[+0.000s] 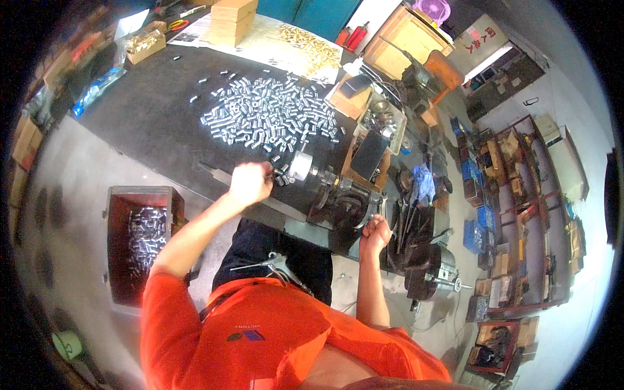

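Observation:
My left hand point(252, 182) is closed beside a few loose metal sleeves point(281, 176) at the bench's near edge; what its fingers pinch is hidden. Just right of it is the round silver chuck point(301, 166) of a small bench machine point(339, 207). At that machine's right end my right hand point(375, 234) is curled around a metal lever point(368, 218), mostly covered by the fingers. Beyond both hands a wide heap of short silver metal sleeves point(266, 114) lies on the dark bench top point(140, 107). Across my lap rests an air blow gun point(276, 265).
Low at left stands a wooden box point(120, 260) of silver parts. Brass pieces point(309, 49) lie on paper at the back, near cardboard boxes point(232, 23). A bench vise point(434, 270), a blue cloth point(424, 184) and wrenches are at right, with loaded shelves point(526, 214) beyond.

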`<state>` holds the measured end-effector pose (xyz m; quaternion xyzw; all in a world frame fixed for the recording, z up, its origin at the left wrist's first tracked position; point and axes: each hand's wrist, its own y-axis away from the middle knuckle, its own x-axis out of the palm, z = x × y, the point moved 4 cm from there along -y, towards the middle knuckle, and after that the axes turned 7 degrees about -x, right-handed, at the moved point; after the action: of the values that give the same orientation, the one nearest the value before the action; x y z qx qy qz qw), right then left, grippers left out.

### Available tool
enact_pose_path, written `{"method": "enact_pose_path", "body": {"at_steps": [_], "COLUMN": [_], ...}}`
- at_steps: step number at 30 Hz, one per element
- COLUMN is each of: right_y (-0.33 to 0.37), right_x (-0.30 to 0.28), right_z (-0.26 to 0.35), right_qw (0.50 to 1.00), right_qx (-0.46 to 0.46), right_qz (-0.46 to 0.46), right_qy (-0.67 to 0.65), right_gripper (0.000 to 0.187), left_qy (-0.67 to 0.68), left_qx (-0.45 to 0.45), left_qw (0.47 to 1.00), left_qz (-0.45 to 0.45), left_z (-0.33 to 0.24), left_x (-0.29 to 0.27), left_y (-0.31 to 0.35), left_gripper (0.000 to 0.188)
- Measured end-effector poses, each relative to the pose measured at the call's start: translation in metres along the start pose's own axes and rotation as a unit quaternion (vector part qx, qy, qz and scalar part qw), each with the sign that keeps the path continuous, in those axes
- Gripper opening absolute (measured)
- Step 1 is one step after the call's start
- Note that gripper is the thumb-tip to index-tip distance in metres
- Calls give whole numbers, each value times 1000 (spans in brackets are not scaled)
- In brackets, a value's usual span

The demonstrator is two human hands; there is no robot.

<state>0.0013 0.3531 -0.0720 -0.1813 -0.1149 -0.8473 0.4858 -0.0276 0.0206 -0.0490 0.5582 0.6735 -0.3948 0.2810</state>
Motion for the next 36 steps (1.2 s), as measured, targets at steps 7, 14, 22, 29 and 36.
{"method": "enact_pose_path", "body": {"at_steps": [7,14,22,29,36], "right_y": [-3,-4,23,-23,-78], "right_x": [-3,-6,-2,45,52], "right_z": [-4,-7,36,78,29], "right_qw": [1000,1000,997,993,996], "right_qx": [14,6,-11,-50,-93], "right_qz": [15,10,82,97,8], "right_qy": [-2,-8,0,-50,13], "right_gripper": [11,12,10,17,13], "left_qy": [603,600,561,561,565], "left_qx": [-18,-20,-4,14,28], "left_qw": [778,773,799,804,805], "left_qz": [176,205,216,199,180], "left_z": [-19,-18,-23,-24,-25], "left_x": [-54,-43,-48,-49,-41], "left_y": [-13,-25,-28,-25,-25], "left_gripper": [12,15,14,13,11]}}
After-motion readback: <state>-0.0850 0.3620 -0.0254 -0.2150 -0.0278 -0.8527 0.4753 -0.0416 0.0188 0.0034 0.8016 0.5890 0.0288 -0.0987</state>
